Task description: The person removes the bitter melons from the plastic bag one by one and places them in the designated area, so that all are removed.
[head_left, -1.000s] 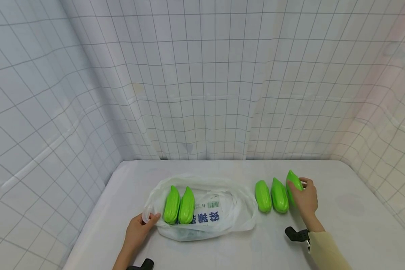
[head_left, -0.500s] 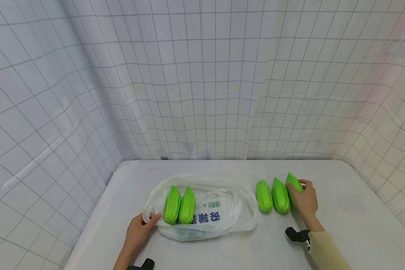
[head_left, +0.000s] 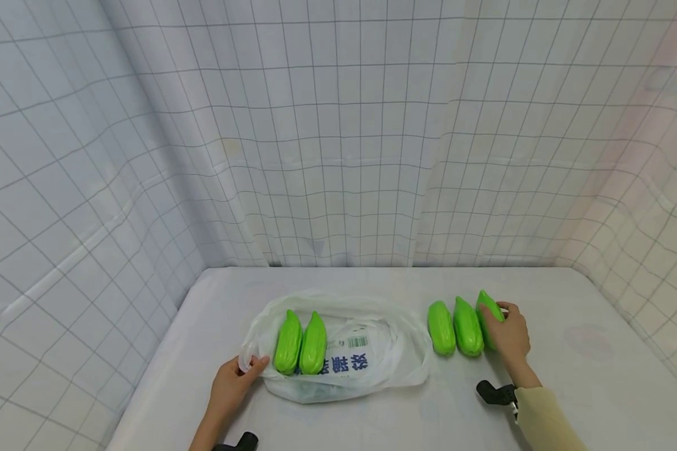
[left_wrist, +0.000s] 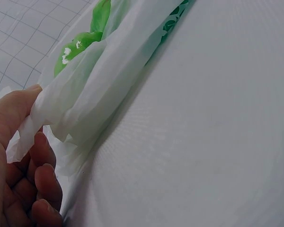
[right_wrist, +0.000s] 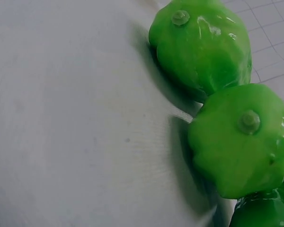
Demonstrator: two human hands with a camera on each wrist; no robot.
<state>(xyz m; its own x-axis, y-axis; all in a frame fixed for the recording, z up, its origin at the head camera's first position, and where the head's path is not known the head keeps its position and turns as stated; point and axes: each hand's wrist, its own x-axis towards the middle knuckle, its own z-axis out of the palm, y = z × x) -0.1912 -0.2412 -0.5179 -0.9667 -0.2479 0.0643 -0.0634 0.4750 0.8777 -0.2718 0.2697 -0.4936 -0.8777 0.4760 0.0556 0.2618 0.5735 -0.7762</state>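
In the head view my left hand (head_left: 230, 385) pinches the near left rim of a white plastic bag (head_left: 403, 360) between thumb and fingers. The left wrist view shows the bag's thin film running over the fingers (left_wrist: 47, 184). Inside the bag lie two glossy green ribbed gourds (head_left: 314, 343), side by side. My right hand (head_left: 510, 332) grips the rightmost green gourd (head_left: 483, 307), thumb on its near left side. That gourd stands close against the middle gourd (head_left: 468, 327); a third, the left gourd (head_left: 441, 329), lies beside it. In the right wrist view, gourd ends (right_wrist: 241, 142) fill the right side.
The bag and gourds rest on a white-covered table (head_left: 367, 426). A white curtain with a grid pattern (head_left: 338, 188) hangs behind and at both sides. Black wrist devices (head_left: 495, 393) sit on both wrists.
My right hand has shifted slightly left and down, bringing the gripped gourd lower and closer to the middle one. The left hand and bag have hardly moved.
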